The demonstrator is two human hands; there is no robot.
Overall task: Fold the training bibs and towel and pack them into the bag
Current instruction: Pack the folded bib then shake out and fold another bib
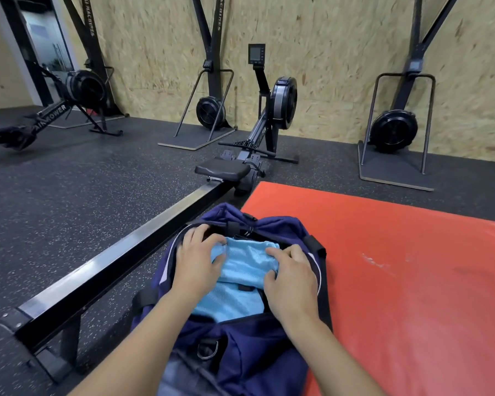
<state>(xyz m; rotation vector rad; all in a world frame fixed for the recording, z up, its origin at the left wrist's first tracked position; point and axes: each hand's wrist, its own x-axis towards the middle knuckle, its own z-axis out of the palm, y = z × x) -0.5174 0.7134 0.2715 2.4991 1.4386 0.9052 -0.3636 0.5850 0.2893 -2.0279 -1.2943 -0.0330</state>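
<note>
Both hands are down in the mouth of the bag, apart from each other, one at each side of a folded light blue mesh bib (242, 270). The left hand (196, 262) has its fingers curled over the bib's far left corner, pinching the fabric there. The right hand (290, 277) lies over the bib's right edge with its fingers bent onto the cloth; they seem to grip it, though the fingertips are partly hidden.

The bib sits inside the open top of the navy bag (272, 352), most of it already below the rim, with blue fabric showing further down toward the near side. The towel cannot be picked out here.

The bag lies on the dark rubber floor (69, 201), its right side on the edge of a red mat (397, 267), with the black rail of a rowing machine (132, 241) just beside it on the left.

The likely trouble is the fold. Mesh this slippery may slide open as the hands press it down or let go, bunching in the opening. The soft bag walls could also sag inward and catch an edge, leaving cloth in the zip line.
</note>
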